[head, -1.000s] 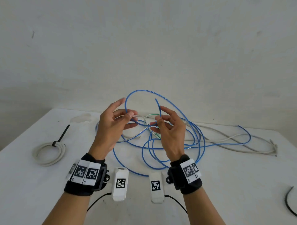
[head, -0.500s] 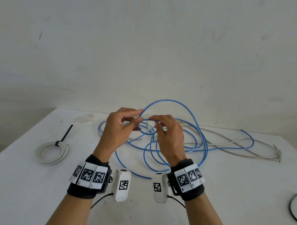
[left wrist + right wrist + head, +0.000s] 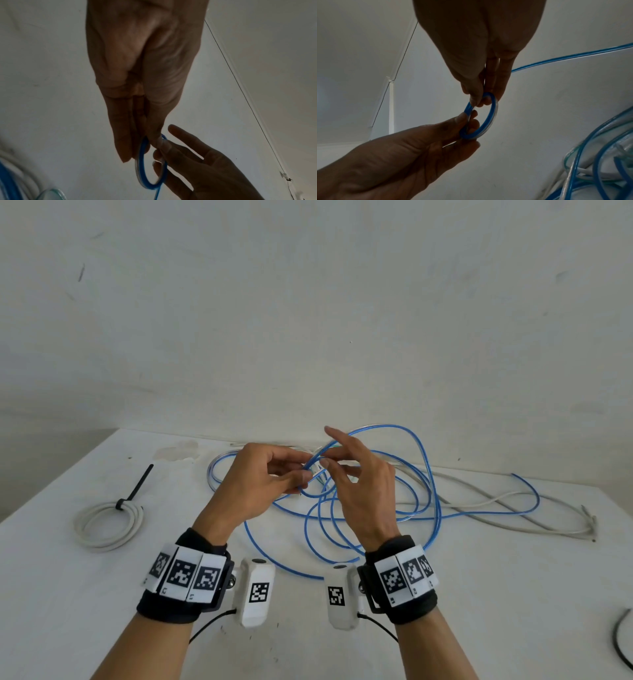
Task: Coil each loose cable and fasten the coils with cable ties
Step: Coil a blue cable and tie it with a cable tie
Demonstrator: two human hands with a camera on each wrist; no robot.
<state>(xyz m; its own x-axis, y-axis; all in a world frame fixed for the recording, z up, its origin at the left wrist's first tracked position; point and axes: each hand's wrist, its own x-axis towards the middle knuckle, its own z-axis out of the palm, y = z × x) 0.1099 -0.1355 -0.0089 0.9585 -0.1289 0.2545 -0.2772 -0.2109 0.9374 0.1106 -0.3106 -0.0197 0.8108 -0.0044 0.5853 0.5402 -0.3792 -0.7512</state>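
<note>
A long blue cable lies in loose loops on the white table. Its near end is bent into a small ring, held in the air between both hands. My left hand pinches the ring's left side with thumb and fingers. On the other side, my right hand pinches it between thumb and a finger, and its forefinger sticks up free. The left wrist view shows the ring edge-on below my left fingertips.
A white cable coil bound with a black tie lies at the left. A loose grey-white cable runs under the blue one toward the right edge. Part of a black cable shows at the far right. A clear tube is tangled among the blue loops.
The wide raised blue loop has been drawn down into a small ring as both hands came together. My right forefinger has now lifted off.
</note>
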